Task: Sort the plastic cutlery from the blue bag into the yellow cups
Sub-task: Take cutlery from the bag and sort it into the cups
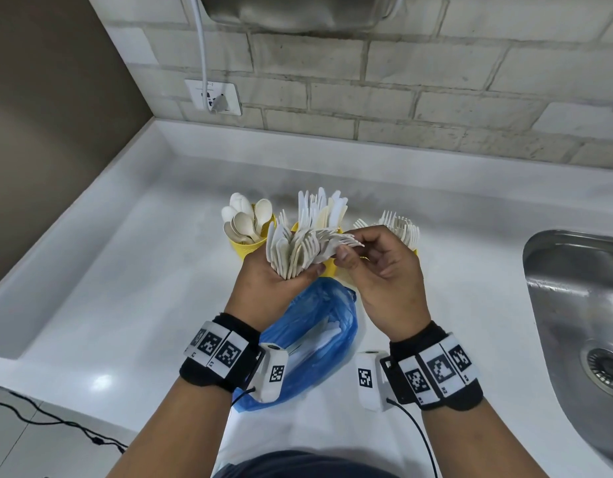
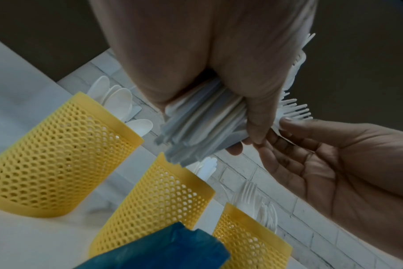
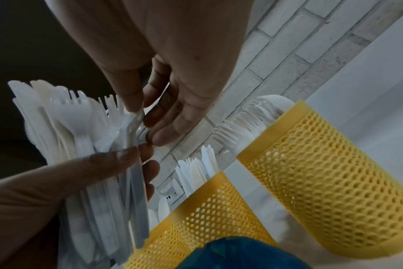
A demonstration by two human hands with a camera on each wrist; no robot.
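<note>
My left hand (image 1: pixel 280 274) grips a fanned bundle of white plastic cutlery (image 1: pixel 298 248) above the blue bag (image 1: pixel 315 339). My right hand (image 1: pixel 374 260) pinches one white fork (image 1: pixel 343 241) at the bundle's right side; the right wrist view shows thumb and fingertips (image 3: pixel 163 134) on that fork (image 3: pixel 136 123). Three yellow mesh cups stand behind: the left cup (image 1: pixel 244 250) holds spoons (image 1: pixel 244 217), the middle cup (image 2: pixel 159 205) holds knives (image 1: pixel 324 208), the right cup (image 3: pixel 329 167) holds forks (image 1: pixel 399 224). More white cutlery lies in the bag.
A white counter (image 1: pixel 125 288) carries everything. A steel sink (image 1: pixel 580 305) lies at the right. Behind runs a grey brick wall with a socket (image 1: pixel 213 96) and a white cable (image 1: pixel 203 46). A black cable (image 1: pixel 56 422) trails over the floor at the lower left.
</note>
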